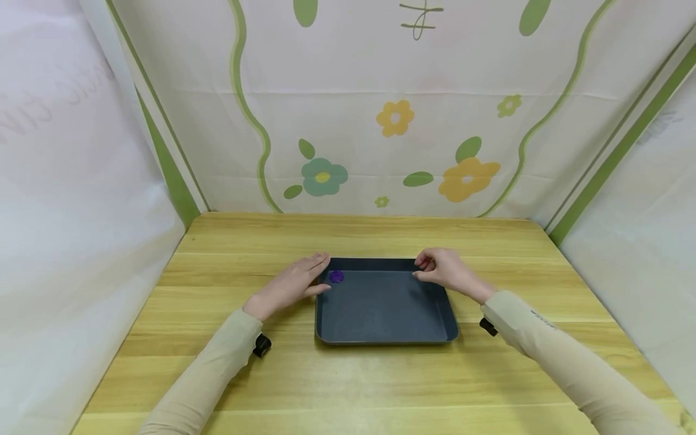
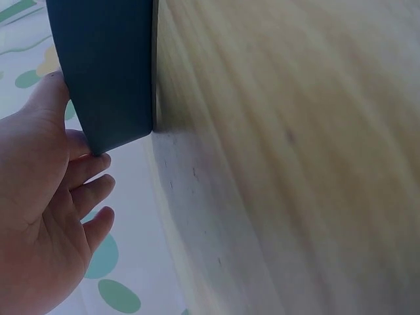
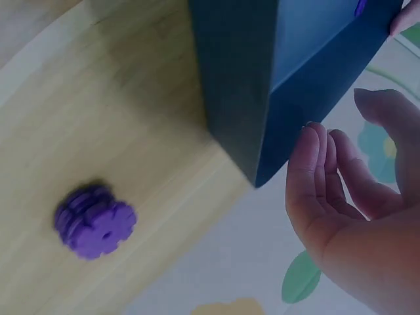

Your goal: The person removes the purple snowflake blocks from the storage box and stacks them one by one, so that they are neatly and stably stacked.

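Note:
A dark grey rectangular tray lies on the table. One purple toothed disc sits inside it at the back left corner. My left hand rests at that corner, fingers fairly straight along the rim and thumb over the tray's left edge. Above the back right corner is my right hand, its fingers loosely bent with a gap to the thumb; the right wrist view shows nothing between them. That same view has a small stack of purple toothed discs on the table outside the tray, hidden in the head view.
The wooden table carries the tray near its middle. Behind it hangs a white curtain with printed flowers, and more white cloth stands on the left and right. A small black device is worn under the left wrist.

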Available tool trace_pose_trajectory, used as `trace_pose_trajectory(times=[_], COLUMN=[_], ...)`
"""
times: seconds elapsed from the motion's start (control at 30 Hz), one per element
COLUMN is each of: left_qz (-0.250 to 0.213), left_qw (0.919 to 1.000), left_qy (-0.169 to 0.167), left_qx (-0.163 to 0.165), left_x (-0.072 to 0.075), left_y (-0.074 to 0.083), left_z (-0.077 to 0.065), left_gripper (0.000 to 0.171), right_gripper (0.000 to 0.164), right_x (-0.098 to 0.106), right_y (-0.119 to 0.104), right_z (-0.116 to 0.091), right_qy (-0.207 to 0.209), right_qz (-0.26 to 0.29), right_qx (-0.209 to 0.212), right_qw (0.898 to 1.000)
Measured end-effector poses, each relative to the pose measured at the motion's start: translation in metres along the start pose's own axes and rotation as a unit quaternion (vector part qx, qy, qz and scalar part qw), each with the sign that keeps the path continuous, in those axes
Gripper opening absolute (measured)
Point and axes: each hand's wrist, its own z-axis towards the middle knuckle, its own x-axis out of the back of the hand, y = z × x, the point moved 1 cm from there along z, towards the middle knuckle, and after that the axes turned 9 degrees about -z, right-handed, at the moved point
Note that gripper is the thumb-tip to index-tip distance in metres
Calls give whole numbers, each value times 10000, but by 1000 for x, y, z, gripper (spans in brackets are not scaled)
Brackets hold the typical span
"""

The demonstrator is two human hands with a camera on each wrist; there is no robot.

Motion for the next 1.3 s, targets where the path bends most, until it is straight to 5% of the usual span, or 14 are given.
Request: trace_pose_trajectory(times=[0.77,1.3], left_qz=[109,103], left_qw=[9997,9999], left_qy=[-139,45], left_qx=[189,14], left_x=[3,2], left_y=[0,3], left_z=[-2,0], left_gripper=[68,67], right_gripper=[24,27], right_x=[-44,-66], right_y=[-65,-89], right_z=[37,54], right_qy=[-172,-144], right_qz=[534,650], right_qx=[626,514], right_qw=[9965,9965])
